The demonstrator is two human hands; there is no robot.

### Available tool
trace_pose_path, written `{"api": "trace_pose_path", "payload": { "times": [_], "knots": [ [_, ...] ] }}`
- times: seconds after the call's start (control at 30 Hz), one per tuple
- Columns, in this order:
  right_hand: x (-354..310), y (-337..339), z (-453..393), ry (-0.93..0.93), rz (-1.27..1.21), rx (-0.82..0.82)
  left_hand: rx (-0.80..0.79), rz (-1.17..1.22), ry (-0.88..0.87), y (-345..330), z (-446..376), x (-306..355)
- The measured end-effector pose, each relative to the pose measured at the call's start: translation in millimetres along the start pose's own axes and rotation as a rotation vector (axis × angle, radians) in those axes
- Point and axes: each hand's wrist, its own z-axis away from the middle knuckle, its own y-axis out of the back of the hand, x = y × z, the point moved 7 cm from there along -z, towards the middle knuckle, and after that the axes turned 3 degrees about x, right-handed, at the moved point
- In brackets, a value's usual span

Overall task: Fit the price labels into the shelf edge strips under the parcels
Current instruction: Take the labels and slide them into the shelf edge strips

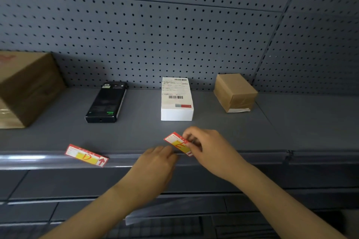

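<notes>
two hands meet at the shelf's front edge. the right hand [206, 148] pinches a tilted red price label [177, 143] over the edge strip [252, 156], below the white parcel [176, 101]. the left hand [157, 161] seems to press the strip, fingers blurred. another label [86, 155] lies crooked toward the left.

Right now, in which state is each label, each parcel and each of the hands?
Label D: tilted, lying on the shelf edge strip, not fitted.
Label E: tilted, pinched by the right hand, lower edge at the strip.
Left hand: fingertips at the strip beside label E; grip unclear.
Black box: lying flat.
White box: lying flat, shipping label up.
Small brown box: closed, taped.
Large brown box: closed, partly out of frame.
</notes>
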Motion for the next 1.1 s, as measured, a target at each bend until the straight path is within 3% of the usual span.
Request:
{"api": "trace_pose_path", "payload": {
  "times": [0.37, 0.63, 0.87, 1.1],
  "knots": [
    [-2.5, -9.2, -6.3, 0.022, 0.112, -0.034, 0.052, 0.079, 0.028, -1.7, 3.7, -0.3],
    [-10.0, -29.1, -4.1, 0.186, 0.215, -0.049, 0.07, 0.057, -0.015, -1.2, 11.3, 6.5],
    [-11.5, -27.5, -0.7, 0.197, 0.229, -0.017, 0.049, 0.026, -0.005, 4.0, 17.3, 5.7],
    [-32.6, -13.0, -1.8, 0.266, 0.268, -0.005, 0.118, -0.078, 0.253, 48.9, 24.5, -27.5]
  ]
}}
